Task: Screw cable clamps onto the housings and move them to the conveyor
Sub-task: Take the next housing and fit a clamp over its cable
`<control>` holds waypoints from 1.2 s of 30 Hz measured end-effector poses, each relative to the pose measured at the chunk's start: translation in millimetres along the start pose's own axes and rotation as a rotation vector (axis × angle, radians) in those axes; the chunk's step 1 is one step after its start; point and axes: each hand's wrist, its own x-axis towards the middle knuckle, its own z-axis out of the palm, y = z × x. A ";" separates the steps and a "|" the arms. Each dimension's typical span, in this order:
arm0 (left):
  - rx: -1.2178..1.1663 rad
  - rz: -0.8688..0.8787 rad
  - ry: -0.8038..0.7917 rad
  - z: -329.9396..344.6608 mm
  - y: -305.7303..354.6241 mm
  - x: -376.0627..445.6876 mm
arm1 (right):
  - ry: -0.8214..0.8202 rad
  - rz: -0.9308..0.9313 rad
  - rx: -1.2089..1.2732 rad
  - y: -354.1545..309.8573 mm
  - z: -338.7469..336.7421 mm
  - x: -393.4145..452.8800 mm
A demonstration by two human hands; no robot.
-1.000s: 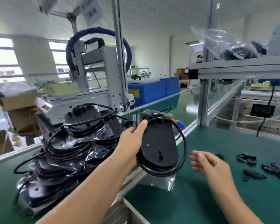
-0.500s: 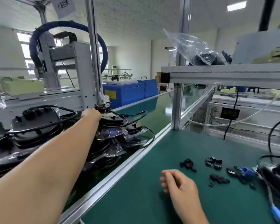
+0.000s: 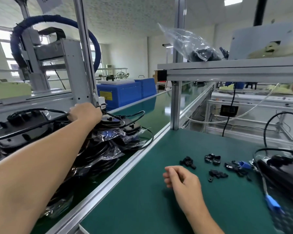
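— What did we have around our hands, biggest things first?

— Off beyond our left hand [image 3: 85, 114] stood the grey machine frame [image 3: 64, 68] with its blue hose [image 3: 57, 19] looping overhead. Under that same hand ran the green conveyor [image 3: 152, 114], and under our right hand [image 3: 183, 180] lay the green bench mat [image 3: 159, 191], with an aluminium rail [image 3: 118, 173] between the two. Above and beyond the right hand sat a shelf [image 3: 227, 70] carrying a clear plastic bag [image 3: 184, 41].

— And the housings?

— We saw a heap of black housings [image 3: 98, 149] in crinkled plastic wrap on the conveyor, directly beneath and beside our left forearm. One more housing [image 3: 281, 173] lay on the mat, out to the right of our right hand, its black cable [image 3: 271, 125] arching up behind it.

— What was the left hand doing?

— We had it stretched out over the top of the heap, fingers bent down onto the uppermost housing and its cables. Whether those fingers actually gripped anything we could not tell; the back of the hand hid them.

— The right?

— We kept it just above the mat, fingers loosely curled, holding nothing that showed.

— The small parts?

— The cable clamps [image 3: 216, 173], little black pieces, lay scattered on the mat just beyond and to the right of our right hand, a small blue piece [image 3: 244, 164] among the farthest of them.
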 end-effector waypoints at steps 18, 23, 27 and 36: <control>-0.697 0.645 -0.655 25.6 217.0 -260.7 | 0.490 -0.114 -0.101 -28.0 -222.4 -36.3; -0.873 0.255 -1.167 68.4 298.9 -357.3 | 0.631 -0.235 -0.130 -24.8 -233.3 -40.5; -0.657 0.372 -0.966 79.6 329.9 -374.9 | 0.662 -0.253 -0.086 -27.6 -240.4 -41.9; -0.879 0.191 -1.137 92.6 354.6 -364.0 | 0.734 -0.236 -0.018 -29.2 -249.1 -39.2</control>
